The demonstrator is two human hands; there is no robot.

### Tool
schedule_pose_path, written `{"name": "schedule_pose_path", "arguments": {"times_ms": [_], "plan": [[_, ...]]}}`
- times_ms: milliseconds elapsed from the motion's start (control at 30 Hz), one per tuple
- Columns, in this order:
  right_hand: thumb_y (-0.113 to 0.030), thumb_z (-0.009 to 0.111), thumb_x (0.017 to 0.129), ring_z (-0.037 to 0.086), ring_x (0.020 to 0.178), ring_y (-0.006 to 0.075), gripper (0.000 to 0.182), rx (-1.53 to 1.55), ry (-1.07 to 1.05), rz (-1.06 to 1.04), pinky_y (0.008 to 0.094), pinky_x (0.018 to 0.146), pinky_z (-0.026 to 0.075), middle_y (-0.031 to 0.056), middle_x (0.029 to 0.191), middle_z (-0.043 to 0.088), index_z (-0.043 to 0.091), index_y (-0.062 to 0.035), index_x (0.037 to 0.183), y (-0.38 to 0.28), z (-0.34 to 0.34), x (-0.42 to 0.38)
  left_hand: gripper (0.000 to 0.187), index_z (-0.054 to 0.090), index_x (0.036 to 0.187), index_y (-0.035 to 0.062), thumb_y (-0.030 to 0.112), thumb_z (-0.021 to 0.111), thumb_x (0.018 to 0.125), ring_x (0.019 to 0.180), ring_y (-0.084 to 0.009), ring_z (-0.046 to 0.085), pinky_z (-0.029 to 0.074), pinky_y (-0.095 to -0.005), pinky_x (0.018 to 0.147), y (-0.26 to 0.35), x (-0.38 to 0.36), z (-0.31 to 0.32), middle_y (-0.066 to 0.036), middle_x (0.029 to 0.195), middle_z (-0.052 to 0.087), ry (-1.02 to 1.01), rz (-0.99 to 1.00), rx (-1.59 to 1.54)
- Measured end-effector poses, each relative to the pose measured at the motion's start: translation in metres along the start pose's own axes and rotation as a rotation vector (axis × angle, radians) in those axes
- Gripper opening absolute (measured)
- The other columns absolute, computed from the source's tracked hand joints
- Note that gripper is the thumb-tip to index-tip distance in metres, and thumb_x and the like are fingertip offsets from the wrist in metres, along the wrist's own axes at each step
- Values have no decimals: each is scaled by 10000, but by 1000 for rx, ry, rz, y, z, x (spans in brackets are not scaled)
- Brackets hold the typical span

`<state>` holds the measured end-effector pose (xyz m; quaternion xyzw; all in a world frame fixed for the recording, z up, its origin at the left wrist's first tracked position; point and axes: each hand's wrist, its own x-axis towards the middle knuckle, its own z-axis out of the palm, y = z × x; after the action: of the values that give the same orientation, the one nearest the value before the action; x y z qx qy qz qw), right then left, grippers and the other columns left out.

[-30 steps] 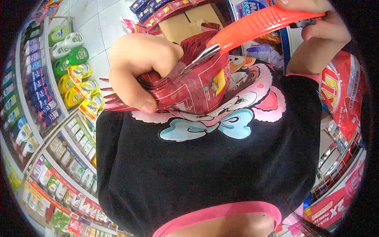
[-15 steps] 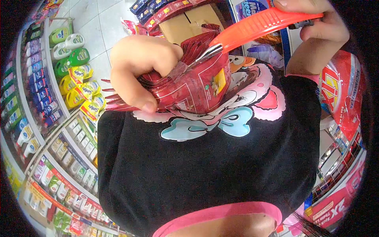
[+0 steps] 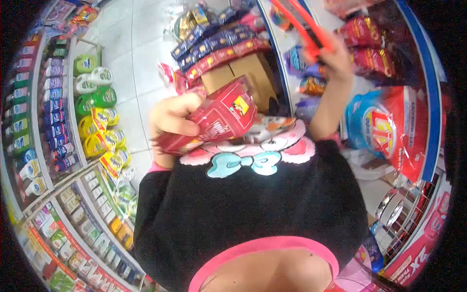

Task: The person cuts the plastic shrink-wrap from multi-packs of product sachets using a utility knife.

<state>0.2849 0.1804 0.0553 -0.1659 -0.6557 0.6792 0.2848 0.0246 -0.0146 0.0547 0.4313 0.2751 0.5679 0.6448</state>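
My left hand (image 3: pixel 172 117) is closed around a folded bundle of dark red sachets (image 3: pixel 226 109), with a yellow patch and white print on the outer one. The bundle is in front of my chest, close to the black shirt (image 3: pixel 253 204) with its pink bear and blue bow. Up and to the right, my right hand (image 3: pixel 338 61) grips an orange box cutter (image 3: pixel 304 24), which is blurred by motion. The cutter is apart from the sachets, its far end near the top edge of the view.
An open cardboard box (image 3: pixel 245 70) lies beyond the sachets, beside rows of blue and red sachets (image 3: pixel 219 44). A large Lix bag (image 3: pixel 384 129) stands at right. Shelves of bottles (image 3: pixel 56 112) line the left, with yellow Sunlight packs (image 3: pixel 99 124) on a lower shelf.
My right hand has swung the cutter up and away from the sachets, whose bundle its metal tip met before. The left hand has turned the bundle and lowered it slightly.
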Motion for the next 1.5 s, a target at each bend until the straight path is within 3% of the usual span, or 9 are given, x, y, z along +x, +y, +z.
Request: {"name": "schedule_pose_path", "arguments": {"times_ms": [200, 267, 333, 633, 800, 933, 1200, 1333, 1500], "plan": [[-266, 520, 735, 480, 767, 134, 374, 220, 410, 224, 285, 634, 408, 58, 859, 482, 400, -58, 1022, 69, 95, -7, 402, 444, 496, -39, 324, 504, 659, 379, -286, 417, 331, -343, 392, 20, 47, 22, -178, 433, 392, -327, -251, 1067], [-176, 548, 718, 465, 867, 165, 405, 823, 511, 452, 276, 777, 364, 78, 961, 454, 385, -53, 1067, 51, 127, -10, 382, 449, 491, -38, 308, 501, 646, 422, -314, 457, 350, -373, 415, 20, 49, 35, -190, 450, 427, -358, -270, 1139], [33, 532, 683, 392, 1019, 218, 536, 140, 288, -78, 292, 862, 309, 113, 1095, 399, 299, -39, 1160, 66, 144, -19, 373, 456, 506, -37, 307, 501, 643, 445, -323, 466, 358, -382, 429, 17, 46, 43, -191, 465, 439, -404, -299, 1182], [-203, 393, 806, 451, 962, 187, 374, 796, 315, 46, 303, 852, 349, 122, 1054, 449, 347, 8, 1111, 38, 170, 48, 351, 470, 631, -30, 312, 474, 706, 558, -305, 515, 387, -378, 509, 32, 15, 42, -203, 558, 480, -120, -386, 1365], [-319, 472, 750, 504, 877, 200, 470, 845, 188, -104, 315, 808, 388, 116, 1008, 487, 371, -15, 1093, 34, 150, 88, 485, 332, 1093, -3, 377, 349, 793, 911, -165, 401, 294, -262, 798, 1, 8, 22, -72, 1006, 420, 252, -356, -193], [-119, 502, 739, 510, 827, 151, 386, 1058, 67, -141, 260, 730, 428, 80, 959, 491, 360, -14, 1083, 1, 157, 93, 788, 329, 1104, -7, 629, 380, 641, 951, -198, 424, 304, -299, 822, 4, 40, -16, -117, 1037, 440, -293, -221, -192], [-138, 676, 584, 475, 772, 97, 694, 604, 143, -363, 206, 641, 387, 22, 893, 471, 276, -30, 1140, -19, 139, 96, 782, 366, 958, 69, 669, 516, 480, 692, -202, 525, 419, -291, 586, -12, 63, 16, -124, 871, 509, -284, -14, -474], [-167, 649, 612, 455, 679, 91, 569, 6, 469, -465, 199, 608, 379, 10, 793, 464, 352, 6, 1066, -31, 124, 94, 799, 351, 955, 108, 722, 453, 455, 370, -123, 366, 297, -220, 354, 7, 76, 18, -15, 559, 416, -225, -41, -486], [-167, 464, 767, 513, 723, 152, 456, 142, 473, -484, 213, 620, 402, 117, 881, 497, 279, 24, 1137, -43, 153, 20, 711, 380, 941, 99, 679, 444, 535, 358, -100, 349, 308, -216, 338, 38, 93, -3, -5, 471, 337, -400, 128, -632]]}}
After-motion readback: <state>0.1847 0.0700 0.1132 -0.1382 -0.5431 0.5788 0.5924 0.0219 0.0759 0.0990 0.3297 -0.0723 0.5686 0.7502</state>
